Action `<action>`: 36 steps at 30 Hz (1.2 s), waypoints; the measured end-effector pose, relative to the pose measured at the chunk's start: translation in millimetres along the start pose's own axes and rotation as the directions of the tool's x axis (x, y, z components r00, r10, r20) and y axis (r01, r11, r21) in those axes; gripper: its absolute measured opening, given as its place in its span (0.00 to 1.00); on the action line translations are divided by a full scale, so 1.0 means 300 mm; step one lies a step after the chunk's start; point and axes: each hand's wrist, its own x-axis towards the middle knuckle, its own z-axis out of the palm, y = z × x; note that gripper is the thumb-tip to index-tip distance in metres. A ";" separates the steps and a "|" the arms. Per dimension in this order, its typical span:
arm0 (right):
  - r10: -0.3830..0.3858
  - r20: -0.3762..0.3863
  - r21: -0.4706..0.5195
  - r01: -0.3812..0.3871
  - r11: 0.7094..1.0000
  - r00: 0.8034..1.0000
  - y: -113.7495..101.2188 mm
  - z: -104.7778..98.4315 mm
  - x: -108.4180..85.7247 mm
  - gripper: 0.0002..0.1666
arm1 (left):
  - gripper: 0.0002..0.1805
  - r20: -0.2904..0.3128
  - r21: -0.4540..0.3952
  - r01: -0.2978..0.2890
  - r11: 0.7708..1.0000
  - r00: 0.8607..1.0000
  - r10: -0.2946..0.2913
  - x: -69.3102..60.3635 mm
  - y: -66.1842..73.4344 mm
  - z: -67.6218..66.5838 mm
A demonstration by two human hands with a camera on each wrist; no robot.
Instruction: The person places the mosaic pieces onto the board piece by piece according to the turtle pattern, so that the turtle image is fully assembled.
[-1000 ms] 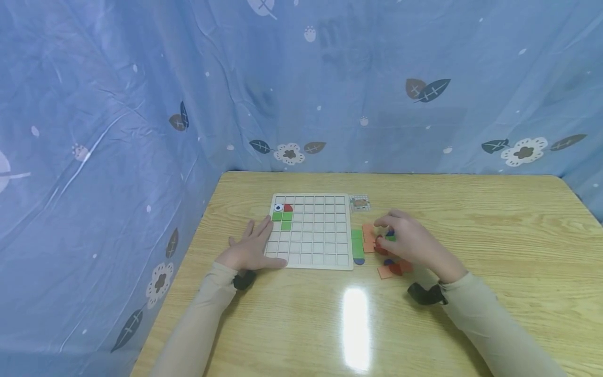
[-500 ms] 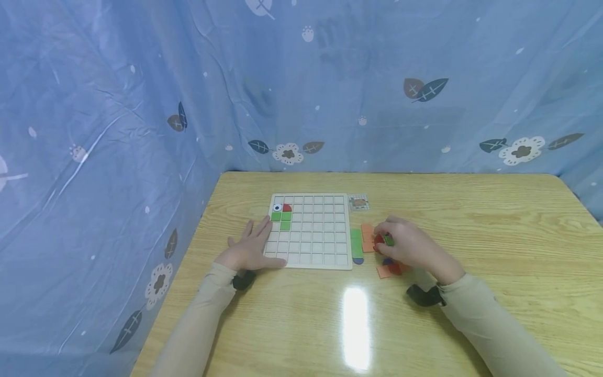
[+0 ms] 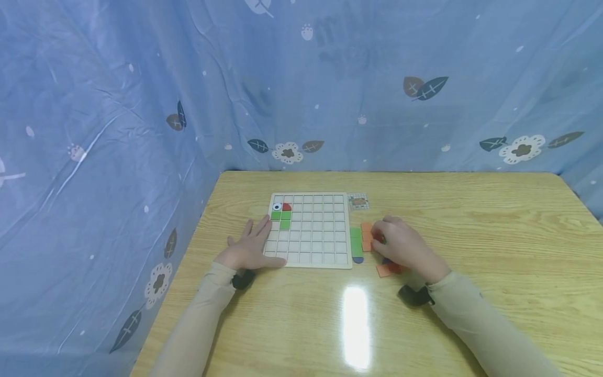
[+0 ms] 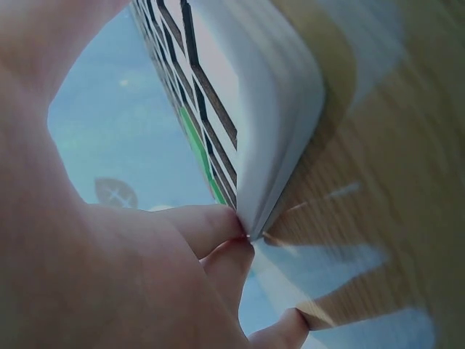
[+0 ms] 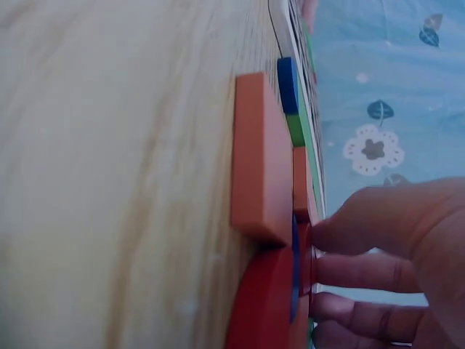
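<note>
Filling the grid board, I judge; early on, most cells bare. It lies flat on the surface, near square, no clear long axis. In its far-left part: eye tile, red quarter tile, three green squares. The quarter's rounded corner points to the board's far-right.

My left hand lies spread, fingertips at the board's left edge, thumb on its near-left corner; steadying it, I'd say.

My right hand, fingers bent, is over the loose pieces right of the board. Thumb and fingers touch a red piece; cannot tell whether I grip it, nor which way it points, fingers cover it. Step seems to be picking or sorting.

Green row, long axis along the board's right edge, blue half-disc at its near end; orange row runs parallel.

Next probably calls for checking the pattern card, by the board's far-right corner, then turning a piece to suit its cell.
</note>
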 end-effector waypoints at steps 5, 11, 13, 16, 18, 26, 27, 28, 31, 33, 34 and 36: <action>0.011 -0.031 -0.033 -0.012 0.999 0.999 -0.008 0.009 -0.001 0.03 | 0.67 0.001 0.006 0.006 1.000 1.000 -0.006 -0.004 -0.001 -0.001; -0.007 -0.047 -0.065 0.004 0.998 0.999 -0.017 0.014 -0.016 0.05 | 0.67 0.003 0.007 0.005 1.000 1.000 -0.005 -0.001 -0.001 0.003; -0.015 -0.048 -0.066 0.011 0.998 0.999 -0.018 0.014 -0.019 0.06 | 0.67 0.005 0.004 0.006 1.000 1.000 -0.006 0.000 -0.001 0.002; 0.003 -0.040 -0.061 -0.005 0.998 0.999 -0.018 0.012 -0.019 0.07 | 0.67 0.008 0.007 0.009 1.000 1.000 -0.009 0.000 -0.001 0.000; 0.023 -0.033 -0.064 -0.025 0.998 0.999 -0.018 0.009 -0.020 0.07 | 0.68 0.008 0.009 0.009 1.000 1.000 -0.009 0.000 0.000 0.000; -0.001 -0.044 -0.084 -0.002 0.996 0.999 -0.016 0.003 -0.023 0.07 | 0.68 0.002 0.013 0.007 1.000 1.000 -0.007 0.007 -0.004 0.005; -0.007 -0.049 -0.079 0.003 0.997 0.999 -0.015 0.003 -0.023 0.06 | 0.68 0.003 0.010 0.006 1.000 1.000 -0.006 0.008 -0.004 0.006; -0.011 -0.054 -0.072 0.008 0.997 0.998 -0.014 0.004 -0.022 0.06 | 0.68 0.003 0.004 0.007 1.000 1.000 -0.007 0.009 -0.006 0.007; -0.029 -0.074 -0.030 0.026 0.999 0.997 -0.013 0.010 -0.017 0.07 | 0.68 0.006 -0.013 0.007 1.000 1.000 -0.007 0.008 -0.007 0.008; -0.038 -0.085 0.012 0.039 0.999 0.996 -0.014 0.014 -0.013 0.07 | 0.68 0.006 -0.015 0.009 1.000 1.000 -0.009 0.007 -0.006 0.006; -0.038 -0.087 0.033 0.041 0.999 0.995 -0.018 0.015 -0.009 0.07 | 0.68 0.007 -0.014 0.010 1.000 1.000 -0.010 0.007 -0.006 0.006; -0.035 -0.078 0.075 0.041 0.996 0.996 -0.027 0.015 0.000 0.07 | 0.68 0.007 -0.010 0.006 1.000 1.000 -0.006 0.005 -0.003 0.003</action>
